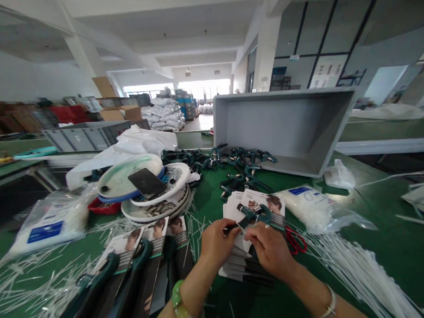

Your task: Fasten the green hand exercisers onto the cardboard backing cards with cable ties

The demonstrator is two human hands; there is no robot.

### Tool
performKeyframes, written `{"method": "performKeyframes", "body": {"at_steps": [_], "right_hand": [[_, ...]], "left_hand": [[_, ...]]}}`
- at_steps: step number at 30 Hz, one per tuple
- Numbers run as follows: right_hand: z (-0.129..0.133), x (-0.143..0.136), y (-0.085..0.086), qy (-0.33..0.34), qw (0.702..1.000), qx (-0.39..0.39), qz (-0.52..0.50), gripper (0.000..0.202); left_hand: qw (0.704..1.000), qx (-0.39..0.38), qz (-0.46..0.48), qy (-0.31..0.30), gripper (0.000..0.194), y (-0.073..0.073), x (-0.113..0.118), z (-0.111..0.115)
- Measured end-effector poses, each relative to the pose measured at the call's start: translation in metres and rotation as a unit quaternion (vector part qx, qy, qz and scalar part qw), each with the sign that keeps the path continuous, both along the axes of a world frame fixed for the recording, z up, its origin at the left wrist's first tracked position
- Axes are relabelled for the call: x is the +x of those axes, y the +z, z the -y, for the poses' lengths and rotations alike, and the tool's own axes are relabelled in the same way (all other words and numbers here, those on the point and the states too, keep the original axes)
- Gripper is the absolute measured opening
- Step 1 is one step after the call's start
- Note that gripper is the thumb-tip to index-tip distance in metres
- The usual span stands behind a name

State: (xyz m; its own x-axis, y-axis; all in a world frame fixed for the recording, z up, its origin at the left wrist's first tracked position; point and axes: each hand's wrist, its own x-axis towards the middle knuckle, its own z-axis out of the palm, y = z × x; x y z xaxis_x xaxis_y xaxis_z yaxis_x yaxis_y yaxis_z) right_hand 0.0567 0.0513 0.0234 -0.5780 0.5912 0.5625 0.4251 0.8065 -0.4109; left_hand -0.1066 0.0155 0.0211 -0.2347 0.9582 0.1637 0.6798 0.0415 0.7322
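Note:
In the head view, a dark green spring clamp (253,212) with a black handle lies on the top printed card (277,216) of a stack. My left hand (219,240) is closed around the clamp's handle end, its fingertips partly hiding the handle. A thin white cable tie (242,229) runs between my two hands. The fingers of my right hand (269,247) pinch the tie at the clamp's lower side. Red-handled scissors (295,240) lie just right of the cards, partly covered.
Loose cable ties (364,280) spread at right, beside a plastic bag (311,209). More clamps (239,167) are heaped before a tipped grey crate (268,128). Carded clamps (133,277) lie at left. A phone (146,182) rests on stacked round tubs (128,174).

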Motion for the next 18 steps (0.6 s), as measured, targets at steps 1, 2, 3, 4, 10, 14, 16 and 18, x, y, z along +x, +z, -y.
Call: {"method": "performKeyframes", "body": {"at_steps": [1,2,3,4,10,14,16,18], "right_hand": [[-0.002,0.002,-0.002,0.001,1.000,0.014,0.021,0.018],[-0.004,0.003,-0.003,0.002,0.999,0.018,0.037,0.018],[-0.007,0.004,-0.004,0.006,0.999,0.017,0.047,0.018],[-0.010,0.006,-0.004,0.009,0.999,0.015,0.049,0.018],[-0.016,0.008,0.001,0.008,0.999,-0.038,-0.019,0.016],[-0.010,0.007,-0.002,0.007,1.000,0.009,-0.014,0.018],[-0.005,0.005,-0.006,0.005,0.998,0.056,0.001,0.019],[0.000,0.004,-0.008,0.003,0.996,0.084,0.021,0.020]], "left_hand": [[1.000,-0.005,0.008,-0.002,0.021,0.001,0.000,-0.002],[1.000,-0.009,0.007,-0.002,0.022,0.003,0.001,-0.004],[1.000,-0.013,-0.004,-0.001,0.024,0.005,0.002,-0.006],[1.000,-0.018,-0.022,0.002,0.027,0.007,0.005,-0.008],[0.996,-0.030,-0.078,0.017,0.031,0.008,0.019,-0.015],[0.995,-0.014,-0.093,0.023,0.030,0.002,0.022,-0.013],[0.994,-0.013,-0.107,0.029,0.030,0.002,0.022,-0.012],[0.992,-0.013,-0.119,0.032,0.032,0.003,0.022,-0.010]]}}
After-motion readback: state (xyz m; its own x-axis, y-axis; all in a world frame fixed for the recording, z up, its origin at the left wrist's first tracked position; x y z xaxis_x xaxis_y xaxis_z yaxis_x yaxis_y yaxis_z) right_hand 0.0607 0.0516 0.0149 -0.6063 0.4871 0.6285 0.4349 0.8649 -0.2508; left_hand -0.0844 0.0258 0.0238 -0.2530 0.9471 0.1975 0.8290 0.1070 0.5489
